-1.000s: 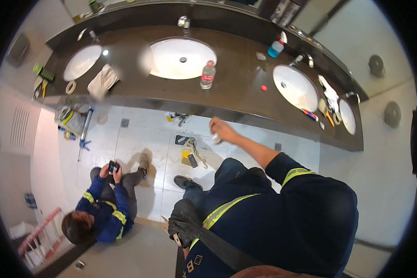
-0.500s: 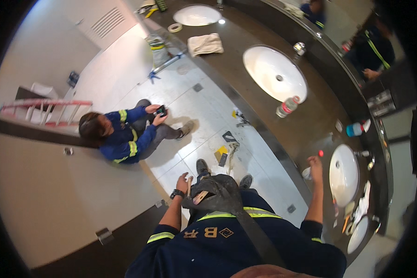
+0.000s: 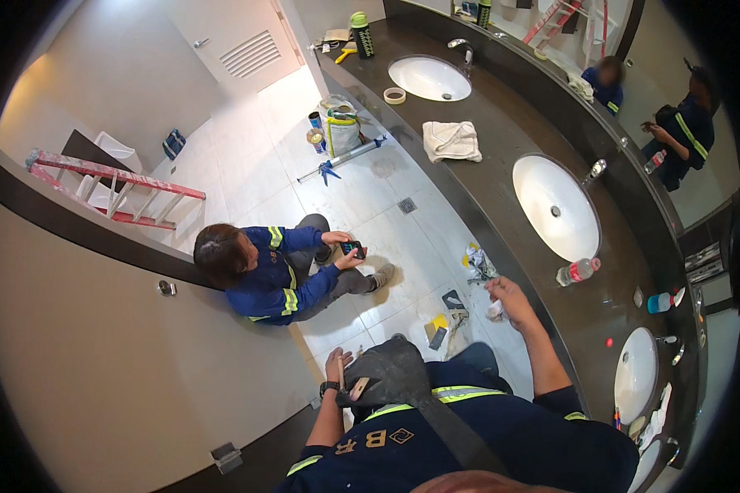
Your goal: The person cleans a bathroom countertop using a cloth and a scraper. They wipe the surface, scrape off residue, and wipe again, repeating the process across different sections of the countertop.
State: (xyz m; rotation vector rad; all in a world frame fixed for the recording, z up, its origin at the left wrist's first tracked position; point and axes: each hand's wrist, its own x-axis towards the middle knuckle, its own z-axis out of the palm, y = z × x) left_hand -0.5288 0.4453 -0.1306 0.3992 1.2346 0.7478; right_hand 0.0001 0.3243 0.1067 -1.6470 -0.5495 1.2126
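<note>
My right hand (image 3: pixel 511 302) is closed on a small white thing (image 3: pixel 495 311), too small to make out, above the floor beside the counter's front edge. My left hand (image 3: pixel 337 364), below a dark wristwatch (image 3: pixel 329 386), rests beside the dark shoulder bag (image 3: pixel 395 370) at my waist. Its visible fingers are stretched out next to a wooden handle (image 3: pixel 342 374) that sticks out of the bag. A second wooden-handled tool (image 3: pixel 358 388) shows in the bag's mouth.
A person (image 3: pixel 263 267) sits on the floor at left holding a phone. The dark counter (image 3: pixel 501 123) carries sinks, a plastic bottle (image 3: pixel 578 271), a folded towel (image 3: pixel 452 141) and a tape roll (image 3: pixel 395 95). On the floor lie a caulking gun (image 3: pixel 341 160) and scrapers (image 3: pixel 437 331). A red ladder (image 3: pixel 119 177) stands far left.
My right hand has moved left, from over the counter to over the floor, with the small white thing. My view has shifted; my left hand stays by the bag.
</note>
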